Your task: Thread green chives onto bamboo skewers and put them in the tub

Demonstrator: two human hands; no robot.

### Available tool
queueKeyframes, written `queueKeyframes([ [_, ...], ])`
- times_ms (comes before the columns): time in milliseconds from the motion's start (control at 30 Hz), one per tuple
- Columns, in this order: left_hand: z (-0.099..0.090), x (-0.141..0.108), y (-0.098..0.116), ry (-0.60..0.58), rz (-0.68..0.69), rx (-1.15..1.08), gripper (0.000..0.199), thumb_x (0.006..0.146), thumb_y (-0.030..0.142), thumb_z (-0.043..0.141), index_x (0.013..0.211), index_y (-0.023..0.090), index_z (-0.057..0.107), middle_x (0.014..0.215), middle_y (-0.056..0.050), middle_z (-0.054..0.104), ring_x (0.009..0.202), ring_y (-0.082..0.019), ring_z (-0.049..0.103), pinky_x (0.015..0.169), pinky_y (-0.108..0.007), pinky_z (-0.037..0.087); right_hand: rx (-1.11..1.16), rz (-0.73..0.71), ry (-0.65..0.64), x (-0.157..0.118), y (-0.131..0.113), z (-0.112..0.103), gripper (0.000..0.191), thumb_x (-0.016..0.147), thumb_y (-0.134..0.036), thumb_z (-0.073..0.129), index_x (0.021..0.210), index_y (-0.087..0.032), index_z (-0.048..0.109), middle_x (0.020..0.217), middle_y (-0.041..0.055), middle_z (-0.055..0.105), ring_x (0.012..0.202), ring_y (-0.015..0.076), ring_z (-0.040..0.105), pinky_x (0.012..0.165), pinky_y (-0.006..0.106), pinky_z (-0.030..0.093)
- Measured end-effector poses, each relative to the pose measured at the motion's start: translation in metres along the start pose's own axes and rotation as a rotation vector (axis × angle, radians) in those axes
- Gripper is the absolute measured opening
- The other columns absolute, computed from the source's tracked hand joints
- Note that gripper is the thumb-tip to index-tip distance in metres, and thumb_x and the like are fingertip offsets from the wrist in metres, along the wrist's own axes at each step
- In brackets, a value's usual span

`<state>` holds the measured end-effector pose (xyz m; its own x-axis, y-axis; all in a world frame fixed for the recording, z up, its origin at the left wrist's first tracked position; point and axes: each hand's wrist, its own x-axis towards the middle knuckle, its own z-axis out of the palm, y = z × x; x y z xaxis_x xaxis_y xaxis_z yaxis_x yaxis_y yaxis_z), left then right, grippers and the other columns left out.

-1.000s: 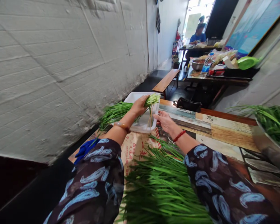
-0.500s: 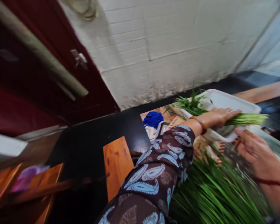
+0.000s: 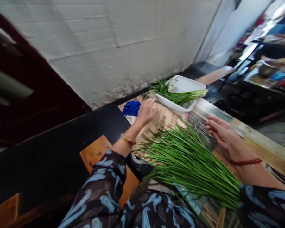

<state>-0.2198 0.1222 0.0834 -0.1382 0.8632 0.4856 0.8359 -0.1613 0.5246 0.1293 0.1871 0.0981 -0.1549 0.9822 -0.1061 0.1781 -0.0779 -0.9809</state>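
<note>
A white plastic basin [image 3: 190, 83] holds a bunch of green stalks [image 3: 180, 96], their pale ends resting over its right rim. Nearer to me, a large heap of long green stalks [image 3: 190, 161] lies over printed tan paper [image 3: 165, 118] and toward my lap. My left hand [image 3: 148, 110] is above the paper, left of the basin, fingers curled; what it holds, if anything, cannot be made out. To the right of the heap, my right hand [image 3: 222, 131] has its thumb and fingertips together, and nothing clear shows between them.
A blue cloth [image 3: 131, 108] lies at the table's left corner. A wooden stool [image 3: 95, 152] stands to the left on the dark floor. Behind are a white wall [image 3: 133, 41] and a dark red door [image 3: 21, 88]. At the upper right another table [image 3: 273, 74] carries assorted items.
My left hand has left the stalks in the basin and moved back left over the paper. My right hand has drawn away from the basin's rim. The view has swung right.
</note>
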Motion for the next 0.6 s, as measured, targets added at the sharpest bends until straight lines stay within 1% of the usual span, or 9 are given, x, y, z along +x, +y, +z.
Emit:
queueKeyframes([
  [33, -0.006, -0.011, -0.011, 0.026, -0.054, 0.013, 0.048, 0.084, 0.021, 0.056, 0.129, 0.003, 0.054, 0.132, -0.023, 0.056, 0.128, -0.032, 0.05, 0.112, -0.048, 0.034, 0.017, 0.032, -0.008, -0.014, 0.002, -0.01, 0.049, 0.062, -0.048, 0.078, 0.102, -0.024, 0.064, 0.081, 0.0029, 0.065, 0.056, 0.0106, 0.057, 0.042, 0.02, 0.045],
  [67, -0.012, -0.024, -0.021, 0.028, -0.137, 0.072, 0.049, 0.084, 0.024, 0.057, 0.129, 0.006, 0.054, 0.13, -0.02, 0.058, 0.124, -0.031, 0.052, 0.11, -0.046, 0.037, 0.02, 0.056, -0.016, -0.029, 0.006, -0.019, 0.052, 0.063, -0.048, 0.078, 0.106, -0.023, 0.063, 0.082, 0.0022, 0.066, 0.055, 0.0096, 0.056, 0.042, 0.019, 0.044],
  [167, -0.028, -0.065, -0.043, -0.082, -0.276, 0.179, 0.048, 0.083, 0.035, 0.058, 0.125, 0.011, 0.058, 0.117, -0.016, 0.063, 0.109, -0.028, 0.059, 0.099, -0.041, 0.046, -0.104, 0.042, -0.026, -0.069, 0.017, -0.04, 0.056, 0.067, -0.052, 0.075, 0.112, -0.021, 0.063, 0.079, 0.0026, 0.065, 0.058, 0.0113, 0.057, 0.045, 0.021, 0.045],
  [233, -0.035, -0.089, -0.046, -0.125, -0.307, 0.197, 0.045, 0.082, 0.038, 0.057, 0.12, 0.012, 0.061, 0.108, -0.013, 0.065, 0.099, -0.025, 0.061, 0.092, -0.038, 0.049, -0.293, -0.064, -0.028, -0.088, 0.018, -0.037, 0.048, 0.072, -0.052, 0.071, 0.108, -0.02, 0.066, 0.08, 0.0042, 0.066, 0.066, 0.0154, 0.061, 0.054, 0.026, 0.05],
  [267, -0.037, -0.098, -0.044, -0.132, -0.316, 0.192, 0.044, 0.082, 0.038, 0.057, 0.117, 0.013, 0.062, 0.105, -0.013, 0.066, 0.096, -0.025, 0.061, 0.089, -0.038, 0.049, -0.389, -0.144, -0.055, -0.095, 0.016, -0.028, 0.042, 0.075, -0.05, 0.068, 0.106, -0.022, 0.068, 0.084, 0.0053, 0.067, 0.071, 0.0175, 0.063, 0.062, 0.031, 0.053],
  [333, -0.037, -0.108, -0.036, -0.133, -0.342, 0.14, 0.041, 0.08, 0.037, 0.057, 0.113, 0.014, 0.063, 0.101, -0.012, 0.066, 0.094, -0.026, 0.061, 0.088, -0.038, 0.048, -0.495, -0.353, -0.177, -0.104, 0.005, 0.003, 0.029, 0.081, -0.041, 0.063, 0.105, -0.025, 0.069, 0.1, 0.0069, 0.069, 0.086, 0.0216, 0.064, 0.081, 0.04, 0.054],
  [400, -0.034, -0.111, -0.025, -0.133, -0.402, 0.035, 0.038, 0.076, 0.035, 0.06, 0.107, 0.015, 0.064, 0.1, -0.012, 0.066, 0.096, -0.028, 0.061, 0.09, -0.039, 0.047, -0.483, -0.525, -0.386, -0.106, -0.006, 0.048, 0.025, 0.084, -0.033, 0.06, 0.106, -0.027, 0.07, 0.104, 0.007, 0.068, 0.097, 0.0245, 0.063, 0.095, 0.045, 0.048],
  [500, -0.027, -0.11, -0.009, -0.086, -0.511, -0.103, 0.042, 0.065, 0.029, 0.067, 0.105, 0.015, 0.063, 0.104, -0.011, 0.066, 0.103, -0.031, 0.059, 0.091, -0.038, 0.045, -0.444, -0.576, -0.525, -0.1, -0.01, 0.123, 0.025, 0.083, -0.026, 0.062, 0.106, -0.027, 0.069, 0.113, 0.0052, 0.068, 0.11, 0.0228, 0.06, 0.105, 0.041, 0.043],
  [600, -0.024, -0.12, 0.001, -0.031, -0.62, -0.19, 0.038, 0.059, 0.02, 0.065, 0.097, 0.014, 0.064, 0.094, -0.008, 0.066, 0.097, -0.029, 0.06, 0.083, -0.034, 0.046, -0.41, -0.566, -0.575, -0.094, 0.001, 0.178, 0.02, 0.075, -0.024, 0.07, 0.095, -0.024, 0.067, 0.103, 0.0051, 0.069, 0.11, 0.0236, 0.061, 0.106, 0.042, 0.043],
])
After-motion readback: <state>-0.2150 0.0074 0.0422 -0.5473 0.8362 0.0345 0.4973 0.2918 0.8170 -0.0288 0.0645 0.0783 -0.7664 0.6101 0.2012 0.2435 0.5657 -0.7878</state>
